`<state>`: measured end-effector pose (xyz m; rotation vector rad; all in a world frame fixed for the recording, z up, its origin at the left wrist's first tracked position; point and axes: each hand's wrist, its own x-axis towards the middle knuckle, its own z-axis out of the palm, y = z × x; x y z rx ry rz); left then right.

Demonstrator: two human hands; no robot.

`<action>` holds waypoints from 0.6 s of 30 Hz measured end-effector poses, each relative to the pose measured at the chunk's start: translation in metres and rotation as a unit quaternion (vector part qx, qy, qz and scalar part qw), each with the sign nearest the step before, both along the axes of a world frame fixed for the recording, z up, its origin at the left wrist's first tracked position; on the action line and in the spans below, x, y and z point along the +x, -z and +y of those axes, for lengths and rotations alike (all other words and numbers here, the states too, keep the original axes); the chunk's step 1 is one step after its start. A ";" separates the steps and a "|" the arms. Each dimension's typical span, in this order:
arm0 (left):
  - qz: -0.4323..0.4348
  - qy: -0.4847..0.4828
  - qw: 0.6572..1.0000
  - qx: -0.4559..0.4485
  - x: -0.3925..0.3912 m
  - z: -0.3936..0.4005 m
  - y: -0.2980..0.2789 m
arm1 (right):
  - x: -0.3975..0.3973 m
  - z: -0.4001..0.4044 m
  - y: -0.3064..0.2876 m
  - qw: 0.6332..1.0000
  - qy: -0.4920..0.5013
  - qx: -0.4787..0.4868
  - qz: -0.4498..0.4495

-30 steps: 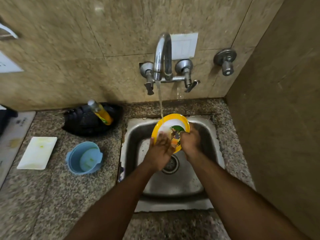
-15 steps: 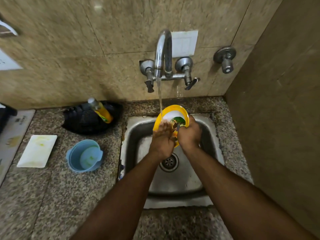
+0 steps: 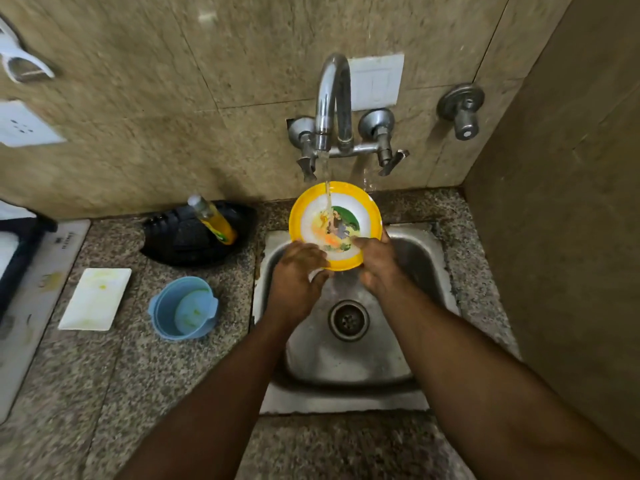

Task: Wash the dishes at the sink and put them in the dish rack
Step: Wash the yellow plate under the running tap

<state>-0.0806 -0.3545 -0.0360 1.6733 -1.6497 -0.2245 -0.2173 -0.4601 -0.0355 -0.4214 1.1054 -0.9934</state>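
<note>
Head view: I have the round yellow-rimmed plastic plate with a cartoon print (image 3: 335,225) tilted up under the chrome wall tap (image 3: 330,102), above the back edge of the small steel sink (image 3: 429,258). My left hand (image 3: 296,280) is closed on its lower left rim, fingers curled behind and thumb side in front. My right hand (image 3: 379,263) is closed on the lower right rim, with fingertips (image 3: 360,242) pressed on the printed face. The stream of water (image 3: 326,181) lands on the upper middle of the plate and runs down between my hands.

I judge this to be the rinse. To do it well I should turn the plate so the water reaches the whole rim and the back, keep the tilt toward the basin so the runoff drains there, and grip firmly, since wet plastic will likely be slippery.

On the speckled granite counter (image 3: 104,375) to my left lie a black ribbed tray (image 3: 180,237) holding a yellow dish-soap bottle (image 3: 214,220), a light blue plastic cup (image 3: 183,308) and a white rectangular dish (image 3: 95,299), both with smears, so probably waiting. I cannot tell whether the black tray is the rack. Nothing blocks the basin; the side wall at right stands close.
</note>
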 end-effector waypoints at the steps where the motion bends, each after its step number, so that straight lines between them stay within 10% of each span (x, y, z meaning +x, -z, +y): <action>1: -0.006 -0.014 1.000 -0.021 0.004 0.003 -0.001 | 0.002 0.001 0.001 1.000 -0.005 0.003 -0.010; 5: -0.005 -0.057 0.996 -0.063 0.004 0.012 -0.009 | 0.007 0.008 0.007 0.997 -0.065 -0.010 -0.038; 13: 0.289 -0.189 0.937 0.055 -0.004 -0.004 -0.019 | -0.001 0.017 0.022 0.965 -0.215 -0.020 -0.148; 18: 0.318 -0.275 0.906 0.046 -0.018 -0.019 -0.031 | 0.013 0.010 0.017 0.979 -0.146 -0.030 -0.143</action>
